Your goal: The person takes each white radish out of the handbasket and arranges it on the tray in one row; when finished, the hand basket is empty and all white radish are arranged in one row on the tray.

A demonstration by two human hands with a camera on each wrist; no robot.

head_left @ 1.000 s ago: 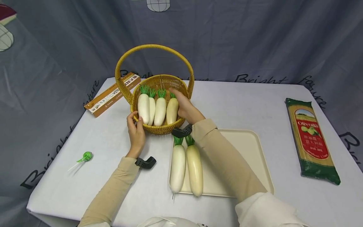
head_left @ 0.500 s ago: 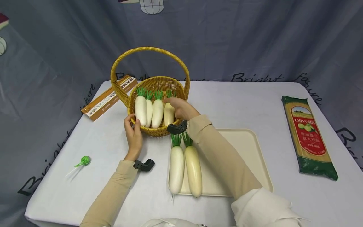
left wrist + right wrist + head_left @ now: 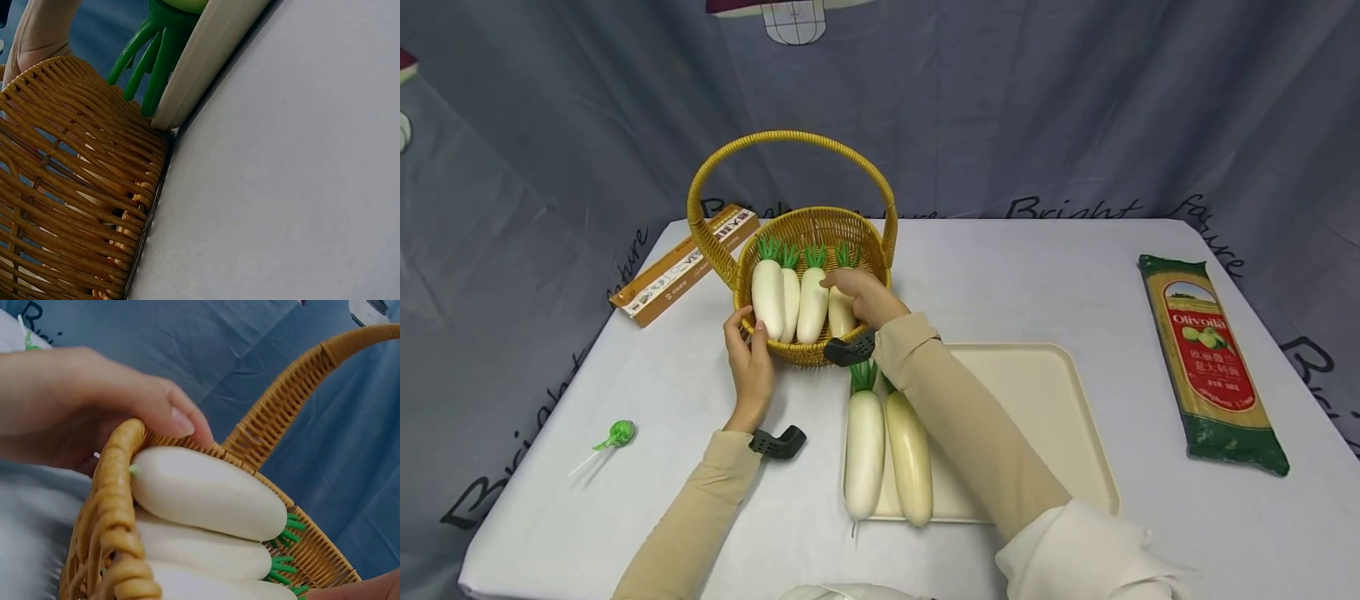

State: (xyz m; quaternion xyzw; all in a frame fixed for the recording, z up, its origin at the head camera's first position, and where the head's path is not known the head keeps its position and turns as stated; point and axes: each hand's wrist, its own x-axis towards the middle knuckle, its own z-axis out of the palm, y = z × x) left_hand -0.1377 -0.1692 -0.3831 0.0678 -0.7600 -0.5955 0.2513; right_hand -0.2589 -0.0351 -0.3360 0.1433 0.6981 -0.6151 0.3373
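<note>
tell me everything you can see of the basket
The basket is golden brown, round and open-topped, woven of what looks like rattan, with a thick rim and one tall arched handle. It stands upright on the white table, by the tray's far left corner. Four radishes lie inside, green tops toward the far side. The left hand holds its near left rim; the right hand is over the rightmost radish, whether touching the basket is unclear.

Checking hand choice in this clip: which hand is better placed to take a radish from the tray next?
Likely the right hand: its forearm stretches over the tray, beside both radishes there, while the left hand grips the basket at its rim.
</note>
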